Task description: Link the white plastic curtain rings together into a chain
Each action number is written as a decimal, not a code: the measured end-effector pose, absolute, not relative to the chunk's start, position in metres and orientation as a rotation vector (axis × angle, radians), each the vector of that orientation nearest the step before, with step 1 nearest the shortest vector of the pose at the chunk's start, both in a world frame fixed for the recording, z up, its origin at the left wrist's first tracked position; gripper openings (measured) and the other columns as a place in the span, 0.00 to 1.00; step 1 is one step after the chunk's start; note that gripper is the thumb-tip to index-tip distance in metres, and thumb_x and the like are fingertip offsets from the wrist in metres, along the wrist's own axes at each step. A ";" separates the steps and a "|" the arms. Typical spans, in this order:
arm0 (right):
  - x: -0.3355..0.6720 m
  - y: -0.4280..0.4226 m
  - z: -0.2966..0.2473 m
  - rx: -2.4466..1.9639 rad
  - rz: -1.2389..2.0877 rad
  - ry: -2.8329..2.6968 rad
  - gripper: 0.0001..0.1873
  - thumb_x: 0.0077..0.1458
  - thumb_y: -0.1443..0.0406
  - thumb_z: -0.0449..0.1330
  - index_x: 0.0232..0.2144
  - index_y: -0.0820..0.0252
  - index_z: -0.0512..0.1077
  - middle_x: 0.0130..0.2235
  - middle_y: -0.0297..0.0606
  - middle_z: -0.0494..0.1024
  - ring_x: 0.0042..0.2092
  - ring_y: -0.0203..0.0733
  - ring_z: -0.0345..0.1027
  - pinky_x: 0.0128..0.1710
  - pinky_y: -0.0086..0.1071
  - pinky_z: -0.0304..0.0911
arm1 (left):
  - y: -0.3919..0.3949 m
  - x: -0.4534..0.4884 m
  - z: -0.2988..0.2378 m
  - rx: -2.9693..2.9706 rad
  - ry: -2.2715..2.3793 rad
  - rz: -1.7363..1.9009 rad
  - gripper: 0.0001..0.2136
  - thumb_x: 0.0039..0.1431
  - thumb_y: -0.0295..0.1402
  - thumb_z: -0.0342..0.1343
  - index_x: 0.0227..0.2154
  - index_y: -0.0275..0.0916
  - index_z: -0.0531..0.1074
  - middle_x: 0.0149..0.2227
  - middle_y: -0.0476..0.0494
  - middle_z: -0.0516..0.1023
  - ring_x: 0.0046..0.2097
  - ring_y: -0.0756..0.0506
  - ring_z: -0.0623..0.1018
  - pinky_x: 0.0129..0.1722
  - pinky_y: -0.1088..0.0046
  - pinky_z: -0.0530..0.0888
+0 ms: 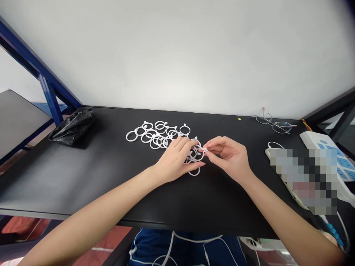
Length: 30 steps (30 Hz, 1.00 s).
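Note:
White plastic rings with small knobs, like curtain rings [131, 136], lie in a loose, overlapping heap on the black tabletop [111, 177]. My left hand [176, 159] curves over the right end of the heap, its fingers and thumb around one ring [197, 159]. Between the thumb and fingertips of my right hand [229, 157] is the small clip-like end [205, 150] of that same ring. Under my left palm more rings are partly hidden. One ring [194, 172] pokes out below my left thumb.
A crumpled black plastic bag [73, 127] sits at the far left. Eyeglasses [281, 127] rest near the wall on the right. A phone [288, 188], partly blurred out, lies beside a white power strip [316, 140]. White cables [170, 247] hang below the table's front edge.

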State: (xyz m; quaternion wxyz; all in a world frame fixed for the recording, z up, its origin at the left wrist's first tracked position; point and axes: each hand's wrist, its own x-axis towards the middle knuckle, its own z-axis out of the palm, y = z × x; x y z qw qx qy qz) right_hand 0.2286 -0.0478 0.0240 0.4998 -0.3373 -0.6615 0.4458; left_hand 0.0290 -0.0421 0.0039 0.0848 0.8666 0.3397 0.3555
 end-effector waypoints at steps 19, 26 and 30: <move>0.231 -0.047 0.029 -0.871 1.188 -1.640 0.05 0.52 0.66 0.67 0.35 0.57 0.79 0.32 0.35 0.78 0.34 0.41 0.78 0.36 0.34 0.76 | -0.045 0.027 0.010 2.367 0.911 1.124 0.11 0.65 0.39 0.49 0.41 0.37 0.66 0.30 0.47 0.65 0.34 0.47 0.65 0.38 0.68 0.66; 0.230 -0.051 0.030 -0.909 1.267 -1.743 0.06 0.59 0.63 0.62 0.33 0.59 0.78 0.31 0.37 0.79 0.31 0.40 0.78 0.34 0.33 0.74 | -0.044 0.026 0.013 2.267 0.972 1.122 0.12 0.65 0.41 0.46 0.39 0.37 0.66 0.27 0.50 0.63 0.31 0.48 0.65 0.38 0.68 0.66; 0.229 -0.052 0.030 -0.995 1.222 -1.722 0.07 0.60 0.61 0.61 0.34 0.58 0.76 0.30 0.35 0.79 0.30 0.39 0.77 0.34 0.32 0.73 | -0.043 0.025 0.014 2.251 0.957 1.112 0.10 0.64 0.39 0.47 0.38 0.37 0.67 0.27 0.50 0.63 0.31 0.48 0.65 0.38 0.68 0.67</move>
